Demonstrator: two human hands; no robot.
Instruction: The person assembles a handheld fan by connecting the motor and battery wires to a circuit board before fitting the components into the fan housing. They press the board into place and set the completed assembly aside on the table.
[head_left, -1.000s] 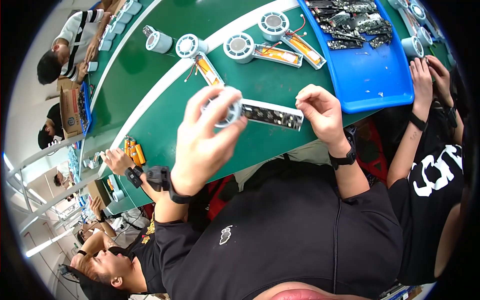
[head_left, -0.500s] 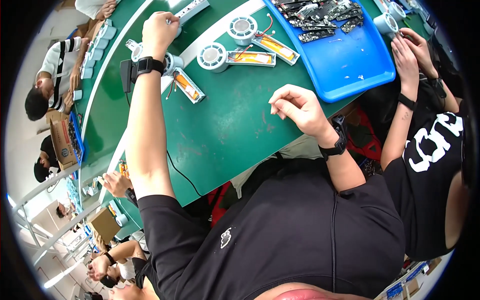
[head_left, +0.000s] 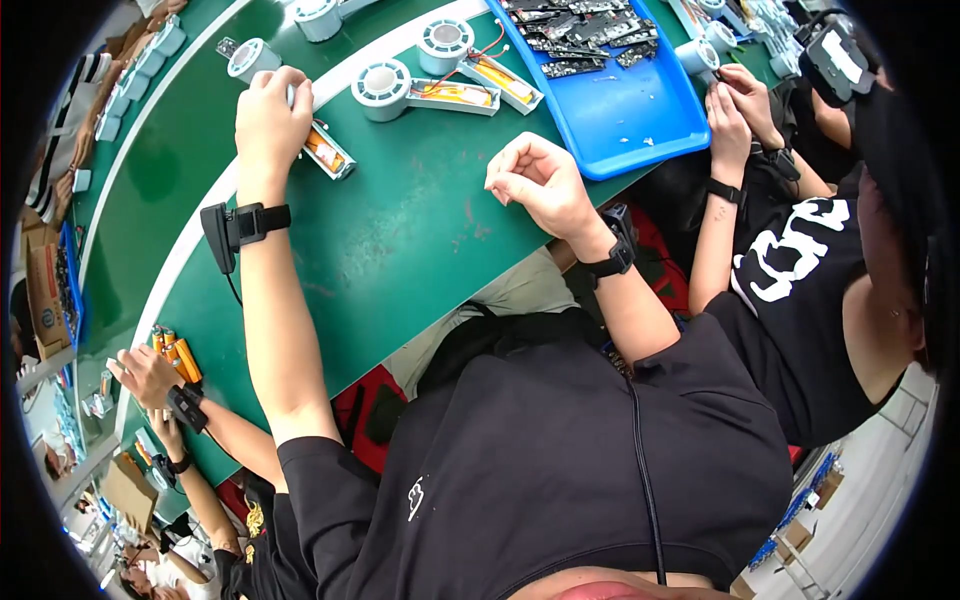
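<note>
Fan now sits in the closed grip of the left hand, back from a farther fan; right hand half-curled, contents unclear.

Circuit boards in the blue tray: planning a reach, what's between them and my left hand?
Head view: past the left hand, one pale round-headed unit, a second, then the tray's rim.

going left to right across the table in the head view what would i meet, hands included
Orange cylindrical cells, left hand, nearer pale-blue round grille head, farther pale-blue round grille head, right hand, co-worker's hand.
</note>
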